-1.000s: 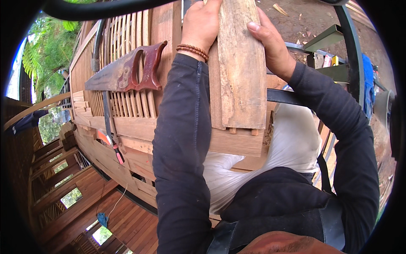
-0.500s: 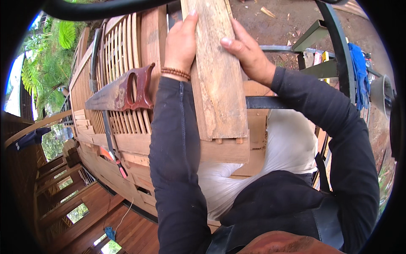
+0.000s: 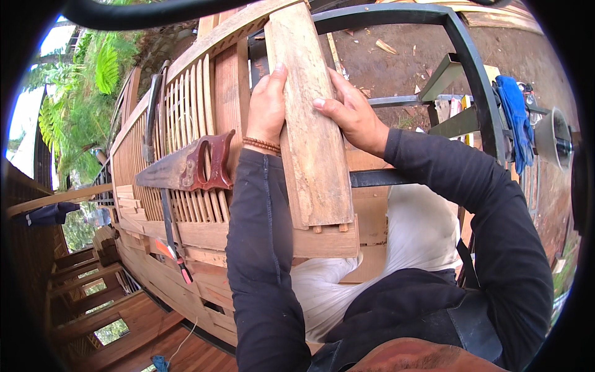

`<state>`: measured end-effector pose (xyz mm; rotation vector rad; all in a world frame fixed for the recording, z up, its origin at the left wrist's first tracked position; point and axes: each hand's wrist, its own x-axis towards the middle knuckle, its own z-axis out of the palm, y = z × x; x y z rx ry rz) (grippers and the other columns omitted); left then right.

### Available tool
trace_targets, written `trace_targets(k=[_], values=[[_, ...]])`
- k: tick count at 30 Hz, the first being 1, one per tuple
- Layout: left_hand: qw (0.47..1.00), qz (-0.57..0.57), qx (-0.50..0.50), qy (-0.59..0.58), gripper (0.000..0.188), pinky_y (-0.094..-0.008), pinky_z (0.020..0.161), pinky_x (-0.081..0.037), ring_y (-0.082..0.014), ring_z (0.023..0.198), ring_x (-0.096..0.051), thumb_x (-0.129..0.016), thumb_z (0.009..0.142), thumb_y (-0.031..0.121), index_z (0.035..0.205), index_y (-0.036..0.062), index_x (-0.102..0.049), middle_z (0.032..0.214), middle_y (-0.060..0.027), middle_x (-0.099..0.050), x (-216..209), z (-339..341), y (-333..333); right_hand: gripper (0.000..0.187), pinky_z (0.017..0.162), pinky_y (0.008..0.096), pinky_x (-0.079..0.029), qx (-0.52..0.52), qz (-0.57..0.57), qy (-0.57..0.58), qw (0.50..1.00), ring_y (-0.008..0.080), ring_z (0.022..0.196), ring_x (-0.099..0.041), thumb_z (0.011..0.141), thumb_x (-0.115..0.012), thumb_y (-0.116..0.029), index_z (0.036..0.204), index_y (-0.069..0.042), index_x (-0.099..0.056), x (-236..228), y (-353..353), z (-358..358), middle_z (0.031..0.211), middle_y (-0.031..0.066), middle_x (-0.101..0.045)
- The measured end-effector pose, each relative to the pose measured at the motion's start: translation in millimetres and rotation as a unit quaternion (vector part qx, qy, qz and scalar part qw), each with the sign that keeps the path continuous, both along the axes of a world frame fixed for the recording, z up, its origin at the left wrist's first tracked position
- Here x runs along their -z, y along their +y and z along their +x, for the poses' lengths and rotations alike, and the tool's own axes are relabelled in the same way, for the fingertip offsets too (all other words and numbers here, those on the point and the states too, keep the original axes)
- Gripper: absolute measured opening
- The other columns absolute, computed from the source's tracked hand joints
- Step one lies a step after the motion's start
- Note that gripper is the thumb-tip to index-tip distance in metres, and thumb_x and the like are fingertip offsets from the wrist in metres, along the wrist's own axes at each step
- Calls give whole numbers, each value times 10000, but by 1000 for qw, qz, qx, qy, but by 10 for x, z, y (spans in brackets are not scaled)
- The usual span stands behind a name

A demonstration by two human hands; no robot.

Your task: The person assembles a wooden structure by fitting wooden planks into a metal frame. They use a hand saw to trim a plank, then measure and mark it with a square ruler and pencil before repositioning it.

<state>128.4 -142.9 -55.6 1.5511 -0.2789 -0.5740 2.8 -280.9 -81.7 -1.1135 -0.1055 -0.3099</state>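
A thick, weathered wooden board [image 3: 315, 161] runs lengthwise in front of me, with two small tenons sticking out of its near end. My left hand [image 3: 268, 104] grips its left edge, thumb on the top face, a beaded bracelet at the wrist. On the opposite edge my right hand [image 3: 358, 119] has its thumb over the top and its fingers along the side, partly hidden. Below the board's near end shows a flat wooden rail [image 3: 328, 243]. A handsaw [image 3: 189, 162] with a reddish-brown handle lies to the left, clear of both hands.
Under the saw is a slatted wooden panel [image 3: 192, 105]. A red-and-black handled tool [image 3: 180, 263] lies near its close edge. A dark metal frame [image 3: 474, 74] stands at the right, with blue gloves [image 3: 514, 118] hanging beside it. Wood offcuts [image 3: 385, 46] lie on the dirt ground.
The whole scene sits lower in the picture, and the board's far end has come into view. Both hands keep their hold on the board.
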Motion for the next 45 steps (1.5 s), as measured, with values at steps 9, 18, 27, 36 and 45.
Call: trace_targets(k=[9,18,27,36,45], values=[[995,-83,-18,48,439,-288,784,-544,-153,887,-689,-565,1070,355,1130,-70,-656,1039,-129,-727,-48,-98,-74,721,1058,332,-476,-14,7,18,1000,189,1237,-586,964,-667,-180,1536,61,-300,-39,-42,-5,1367,174,-577],[999,-45,13,-7,460,-285,826,-551,-149,944,-698,-535,1085,352,1246,-68,-629,1123,-130,-718,-44,-96,-62,703,1073,339,-465,-13,18,14,1000,190,1265,-557,967,-649,-166,1535,60,-302,-43,-60,-31,1409,166,-540],[999,-15,-6,-31,429,-279,821,-543,-141,939,-693,-528,1083,315,1229,-73,-641,1108,-124,-723,-24,-87,-43,683,1077,334,-455,-20,22,17,999,181,1264,-553,960,-651,-171,1516,61,-329,-33,-49,-18,1397,159,-550],[998,-42,-34,-25,416,-270,773,-531,-131,860,-672,-561,1066,331,1123,-69,-660,1002,-103,-723,-61,-144,-82,677,1069,332,-463,-17,21,14,1000,178,1256,-560,959,-654,-165,1511,60,-333,-45,-49,-13,1393,160,-554],[999,-21,-28,-28,432,-279,841,-520,-136,936,-675,-586,1055,324,1184,-78,-674,1073,-100,-729,-118,-178,-81,662,1039,332,-484,-35,42,39,998,169,1225,-582,964,-636,-142,1521,47,-332,-39,-62,-33,1360,149,-578]])
